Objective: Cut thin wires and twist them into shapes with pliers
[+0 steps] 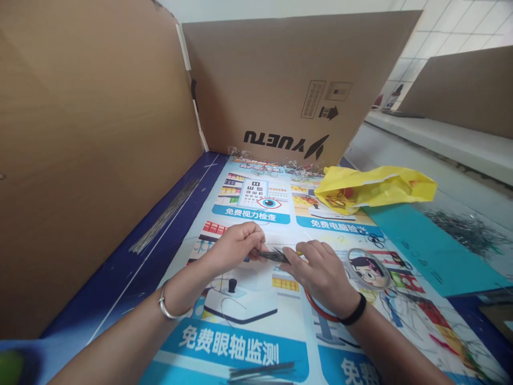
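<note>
My right hand [320, 275] is closed around a pair of pliers [276, 256], whose dark, narrow jaws point left. A red handle loop [323, 308] shows below the palm. Just at the jaw tips, my left hand [242, 243] is closed in a pinch. A faint thin wire [282, 245] seems to run from its fingers towards the right hand; most of it is hidden or too fine to follow. Both hands are above the printed poster [256, 297] that covers the table.
Straight wires [164, 216] lie in a bundle at left, more wire pieces [262, 370] at the front edge. A yellow bag [377, 187], a clear round dish [368, 269] and tangled clippings [460, 230] are at right. Cardboard panels [280, 80] stand behind and left.
</note>
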Motion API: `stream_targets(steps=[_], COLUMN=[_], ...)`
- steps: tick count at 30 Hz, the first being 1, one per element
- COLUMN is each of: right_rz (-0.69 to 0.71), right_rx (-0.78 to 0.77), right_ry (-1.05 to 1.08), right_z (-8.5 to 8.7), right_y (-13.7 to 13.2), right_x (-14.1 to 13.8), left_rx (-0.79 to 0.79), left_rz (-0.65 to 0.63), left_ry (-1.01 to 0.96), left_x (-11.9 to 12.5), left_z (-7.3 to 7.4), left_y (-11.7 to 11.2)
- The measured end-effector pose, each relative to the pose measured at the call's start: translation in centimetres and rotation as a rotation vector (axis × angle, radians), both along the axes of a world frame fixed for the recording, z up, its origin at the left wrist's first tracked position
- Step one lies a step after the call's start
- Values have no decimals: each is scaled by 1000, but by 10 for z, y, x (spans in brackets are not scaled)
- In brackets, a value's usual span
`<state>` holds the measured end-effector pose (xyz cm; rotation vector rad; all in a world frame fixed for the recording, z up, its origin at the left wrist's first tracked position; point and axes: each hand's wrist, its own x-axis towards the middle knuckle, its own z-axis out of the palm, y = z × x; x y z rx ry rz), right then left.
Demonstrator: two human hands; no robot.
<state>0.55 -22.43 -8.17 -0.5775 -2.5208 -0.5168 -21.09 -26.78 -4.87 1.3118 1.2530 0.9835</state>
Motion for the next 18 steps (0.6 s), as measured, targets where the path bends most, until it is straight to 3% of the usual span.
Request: stream_targets(steps=[18], right_rz=[-30], right_rx=[-240], right_ry=[-88], right_z=[5], right_y=[-4], right_x=[-3], left_rx=[95], left_rz=[-107], left_ry=[183], left_x=[-5], left_z=[-5], left_y=[2])
